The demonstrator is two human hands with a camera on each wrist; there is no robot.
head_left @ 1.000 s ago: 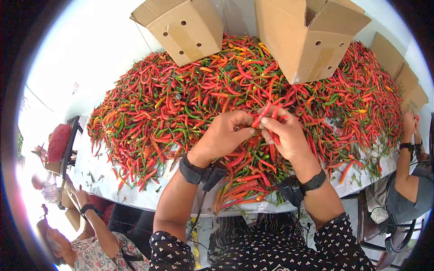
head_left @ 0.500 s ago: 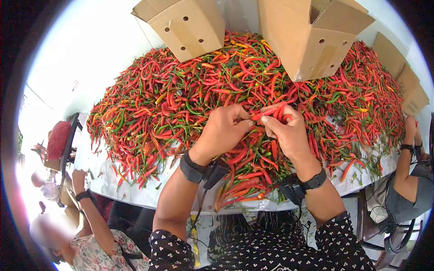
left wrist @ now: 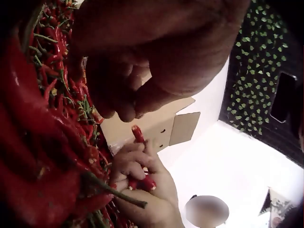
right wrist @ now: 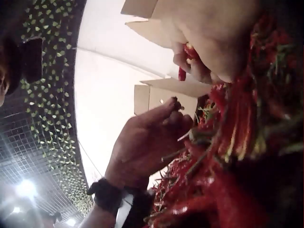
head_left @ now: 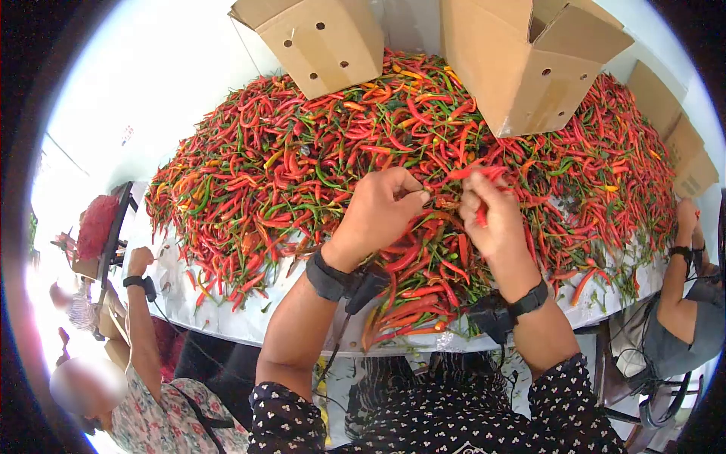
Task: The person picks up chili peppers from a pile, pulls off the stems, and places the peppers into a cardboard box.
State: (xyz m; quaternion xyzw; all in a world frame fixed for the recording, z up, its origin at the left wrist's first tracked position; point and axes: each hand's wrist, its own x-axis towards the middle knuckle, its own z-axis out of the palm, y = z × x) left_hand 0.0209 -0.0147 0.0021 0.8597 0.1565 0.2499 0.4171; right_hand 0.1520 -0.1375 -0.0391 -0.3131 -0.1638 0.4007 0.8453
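Note:
Several red chillies (head_left: 484, 173) are gripped in my right hand (head_left: 495, 219), just above the heap. Their pale, stemless ends show between the fingers in the left wrist view, where one chilli (left wrist: 137, 134) pokes up past the fingertips. A short gap to the left, my left hand (head_left: 380, 210) has thumb and forefinger brought together; no chilli shows between them. In the right wrist view the left hand (right wrist: 147, 142) has curled fingers near green stems. Under both hands spreads a big heap of red, orange and green chillies (head_left: 302, 174), many with stems.
Two cardboard boxes, one at back left (head_left: 325, 49) and one at back right (head_left: 522, 76), stand on the heap. The white table edge (head_left: 302, 333) curves in front. One person's hand (head_left: 140, 261) is at left; another person's hands (head_left: 687, 219) are at right.
My hands, earlier together at a red chilli, have come apart. The right hand has moved slightly right with the chillies. The person at left has brought a hand to the table edge.

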